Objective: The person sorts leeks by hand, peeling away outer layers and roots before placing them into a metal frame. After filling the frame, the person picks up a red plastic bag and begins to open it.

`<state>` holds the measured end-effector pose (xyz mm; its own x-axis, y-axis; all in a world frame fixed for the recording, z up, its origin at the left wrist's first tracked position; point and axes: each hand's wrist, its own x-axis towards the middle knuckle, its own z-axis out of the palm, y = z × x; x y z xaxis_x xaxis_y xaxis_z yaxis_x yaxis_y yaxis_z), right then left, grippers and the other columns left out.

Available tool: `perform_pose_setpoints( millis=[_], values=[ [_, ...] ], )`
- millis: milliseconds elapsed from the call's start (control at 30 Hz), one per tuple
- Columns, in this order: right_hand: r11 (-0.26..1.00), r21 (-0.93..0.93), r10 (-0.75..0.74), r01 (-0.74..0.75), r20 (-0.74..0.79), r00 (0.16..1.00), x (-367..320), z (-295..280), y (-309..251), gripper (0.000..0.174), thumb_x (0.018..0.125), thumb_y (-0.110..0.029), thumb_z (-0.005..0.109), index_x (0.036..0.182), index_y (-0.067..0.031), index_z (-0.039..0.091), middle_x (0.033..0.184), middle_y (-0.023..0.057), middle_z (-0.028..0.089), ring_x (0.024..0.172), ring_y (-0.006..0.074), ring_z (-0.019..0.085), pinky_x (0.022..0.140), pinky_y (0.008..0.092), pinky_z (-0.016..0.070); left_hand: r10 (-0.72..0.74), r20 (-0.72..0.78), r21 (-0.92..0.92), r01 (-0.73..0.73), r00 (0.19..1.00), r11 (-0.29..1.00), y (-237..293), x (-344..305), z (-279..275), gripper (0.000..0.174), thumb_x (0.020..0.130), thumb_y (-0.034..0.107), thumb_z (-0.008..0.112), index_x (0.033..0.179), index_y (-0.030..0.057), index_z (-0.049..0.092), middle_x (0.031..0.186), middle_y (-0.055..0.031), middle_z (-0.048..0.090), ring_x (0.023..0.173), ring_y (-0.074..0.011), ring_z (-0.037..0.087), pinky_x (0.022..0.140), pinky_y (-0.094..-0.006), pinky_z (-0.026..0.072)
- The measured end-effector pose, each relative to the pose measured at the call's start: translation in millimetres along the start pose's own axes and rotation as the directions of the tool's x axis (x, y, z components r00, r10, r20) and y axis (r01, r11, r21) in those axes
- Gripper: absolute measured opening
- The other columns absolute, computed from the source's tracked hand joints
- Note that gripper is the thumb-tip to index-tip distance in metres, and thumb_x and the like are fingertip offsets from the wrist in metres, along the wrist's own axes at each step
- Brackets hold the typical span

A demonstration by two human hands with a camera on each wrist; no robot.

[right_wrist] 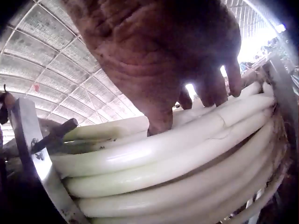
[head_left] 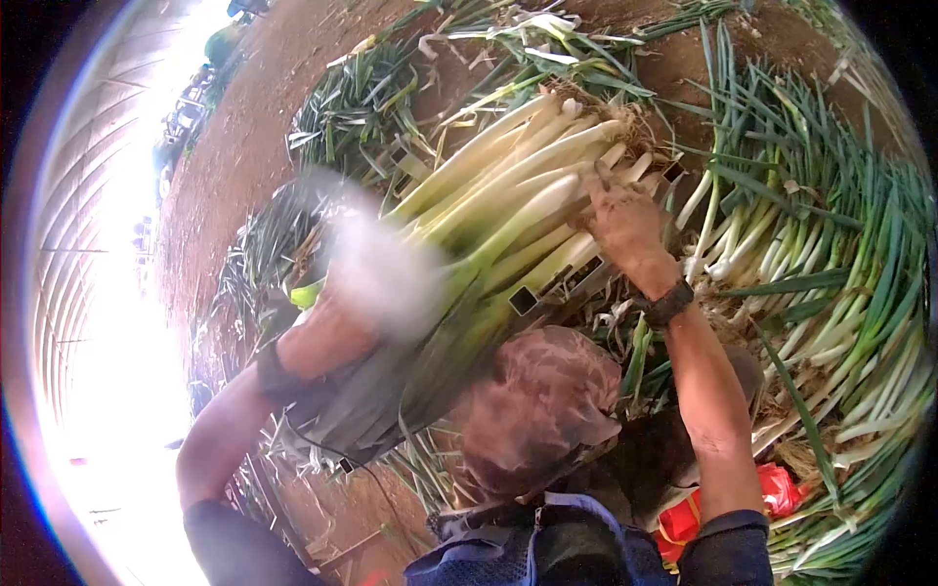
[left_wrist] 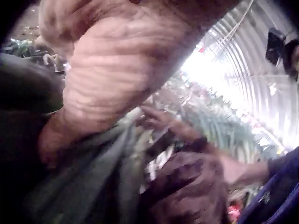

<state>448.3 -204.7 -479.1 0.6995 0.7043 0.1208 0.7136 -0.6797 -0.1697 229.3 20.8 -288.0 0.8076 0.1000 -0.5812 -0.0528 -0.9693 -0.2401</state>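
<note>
A thick bundle of green onions [head_left: 547, 176] lies in a metal frame, white stalks and roots toward the upper right, green leaves [head_left: 430, 361] toward the lower left. My right hand [head_left: 625, 220] rests on the white stalks [right_wrist: 163, 154] near the root end, thumb and fingers pointing down among them. At the leafy end is my left hand [head_left: 337, 317], its fingers hidden by a white blur [head_left: 381, 254] in the head view. In the left wrist view its thumb [left_wrist: 84, 102] reaches down beside the leaves [left_wrist: 98, 177]; I cannot tell whether it grips them.
Metal uprights [right_wrist: 35, 144] flank the bundle. A large heap of green onions [head_left: 831, 264] spreads along the right, with loose leaves [head_left: 357, 107] on the bare soil [head_left: 264, 98]. Brown patterned cloth [head_left: 537, 405] lies close below the bundle; a red bag [head_left: 679, 523] sits near the right arm.
</note>
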Motion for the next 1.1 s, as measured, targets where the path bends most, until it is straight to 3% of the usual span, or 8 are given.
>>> perform_pose_setpoints(
  millis=[133,433,500,600,633,733,833,1100],
  values=[
    [0.990,0.144,0.010,-0.007,-0.025,1.000,-8.3,-5.6,-1.1,0.071,0.088,-0.040,0.066,0.144,-0.0053,0.041,0.147,0.0169,0.044,0.121,0.0341,0.055,0.101,0.0441,0.0429,0.176,-0.210,-0.313,-0.236,0.962,0.920,11.8,3.7,3.1,0.077,0.075,0.015,0.068,0.146,0.0069,0.041,0.157,-0.0232,0.016,0.145,-0.0429,0.017,0.119,-0.0546,0.0162],
    [0.913,0.407,0.086,0.011,-0.218,0.972,-19.7,-4.5,8.5,0.066,0.085,-0.037,0.071,0.136,-0.0006,0.048,0.138,0.0198,0.050,0.116,0.0354,0.057,0.100,0.0447,0.0448,0.228,-0.564,0.363,-0.009,0.794,0.932,26.4,58.1,61.9,0.045,0.076,0.020,0.069,0.109,-0.0059,0.053,0.124,-0.0254,0.051,0.117,-0.0416,0.049,0.099,-0.0491,0.0411],
    [0.868,0.492,0.090,0.064,-0.284,0.955,-17.7,-3.0,15.2,0.063,0.088,-0.039,0.068,0.133,0.0009,0.049,0.137,0.0209,0.051,0.115,0.0350,0.058,0.099,0.0451,0.0451,-0.200,-0.170,-0.384,0.121,0.965,0.915,34.7,18.3,-23.2,0.035,0.077,0.015,0.066,0.105,-0.0019,0.055,0.111,-0.0204,0.059,0.102,-0.0368,0.060,0.092,-0.0460,0.0468],
    [0.898,0.439,0.096,-0.009,-0.176,0.980,-13.7,-17.2,13.1,0.060,0.094,-0.044,0.059,0.132,0.0014,0.051,0.135,0.0216,0.053,0.116,0.0332,0.059,0.100,0.0454,0.0456,-0.017,-0.455,-0.685,-0.338,0.890,0.646,-24.1,-25.1,-29.0,0.039,0.077,0.012,0.065,0.114,0.0037,0.055,0.104,-0.0166,0.064,0.094,-0.0321,0.064,0.086,-0.0433,0.0495],
    [0.870,0.493,0.052,-0.002,-0.087,0.995,-8.8,-31.7,4.8,0.061,0.095,-0.048,0.054,0.132,0.0010,0.052,0.135,0.0210,0.054,0.115,0.0323,0.060,0.100,0.0447,0.0460,-0.123,-0.384,-0.693,-0.197,0.915,0.693,-31.1,-37.7,-46.0,0.041,0.077,0.010,0.065,0.117,0.0066,0.057,0.104,-0.0162,0.065,0.095,-0.0301,0.064,0.087,-0.0424,0.0494],
    [0.806,0.592,-0.086,0.005,0.109,0.990,19.1,-23.7,-17.5,0.077,0.095,-0.065,0.036,0.139,-0.0025,0.046,0.145,0.0206,0.045,0.126,0.0310,0.053,0.110,0.0455,0.0390,-0.367,-0.356,-0.509,0.151,0.859,0.847,-80.8,-66.6,-72.3,0.047,0.076,0.006,0.065,0.122,0.0094,0.060,0.105,-0.0165,0.068,0.098,-0.0278,0.065,0.088,-0.0409,0.0498],
    [0.806,0.422,-0.374,0.415,-0.179,0.910,45.1,-6.8,-52.9,0.091,0.085,-0.081,0.027,0.146,-0.0150,0.041,0.151,0.0171,0.038,0.141,0.0342,0.034,0.116,0.0536,0.0252,-0.497,-0.435,-0.344,0.371,0.751,0.862,-113.7,-77.9,-89.1,0.040,0.079,0.007,0.067,0.119,0.0090,0.066,0.107,-0.0151,0.069,0.098,-0.0264,0.067,0.090,-0.0379,0.0515],
    [0.770,0.396,-0.574,0.500,0.091,0.813,10.7,1.2,-42.3,0.073,0.094,-0.068,0.033,0.148,-0.0195,0.037,0.156,0.0092,0.032,0.146,0.0344,0.021,0.121,0.0497,0.0114,-0.281,-0.389,-0.170,0.232,0.877,0.958,-125.3,-55.2,-43.8,0.050,0.070,0.007,0.066,0.120,0.0085,0.063,0.110,-0.0136,0.068,0.100,-0.0294,0.065,0.090,-0.0398,0.0496]
  ],
)
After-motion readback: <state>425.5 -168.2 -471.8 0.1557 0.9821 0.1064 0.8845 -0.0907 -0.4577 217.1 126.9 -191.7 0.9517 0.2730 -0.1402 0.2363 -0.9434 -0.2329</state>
